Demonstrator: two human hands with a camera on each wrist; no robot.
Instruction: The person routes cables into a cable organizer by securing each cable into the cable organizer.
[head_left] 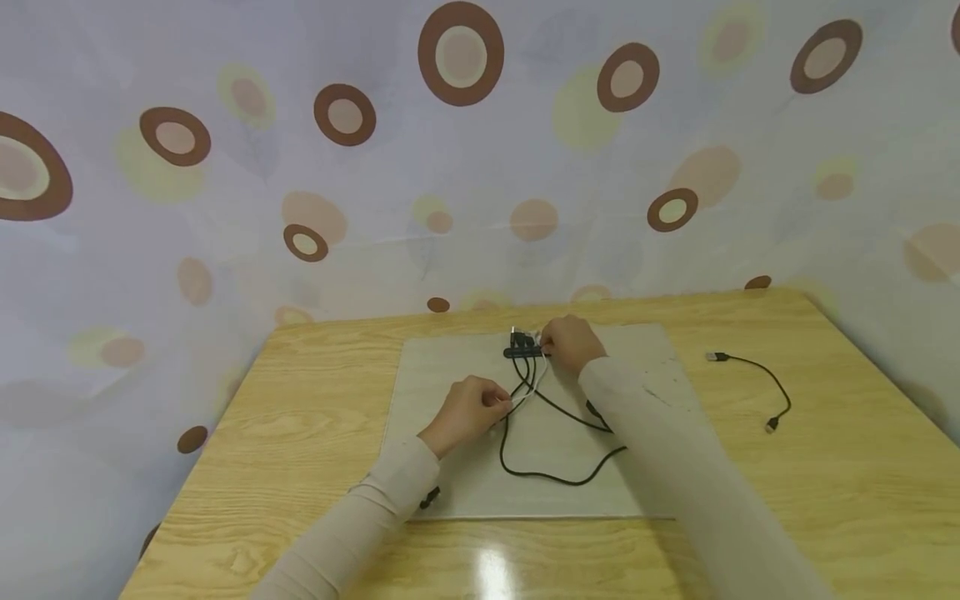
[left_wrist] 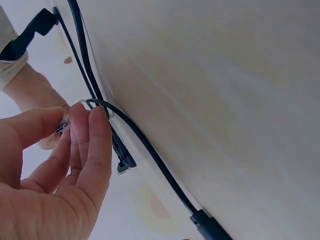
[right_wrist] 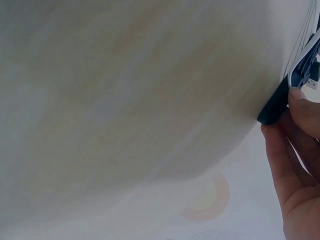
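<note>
My left hand (head_left: 468, 412) pinches the end of a thin white cable (head_left: 536, 385) between thumb and fingertips; a small metal connector (left_wrist: 62, 125) shows there in the left wrist view. From it the white cable runs up to a black cable holder strip (head_left: 517, 353) at the back of the pale board. My right hand (head_left: 573, 342) grips the strip's right end, its thumb (right_wrist: 298, 95) against the white cable (right_wrist: 295, 67). Several black cables (head_left: 555, 478) run from the strip toward me, their plugs (head_left: 521, 337) standing behind it.
The pale board (head_left: 465, 492) lies on a wooden table (head_left: 315, 400). A short black USB cable (head_left: 765, 371) lies apart at the right. A black cable end (head_left: 430, 497) shows by the left sleeve. A patterned sheet (head_left: 480, 167) hangs behind the table.
</note>
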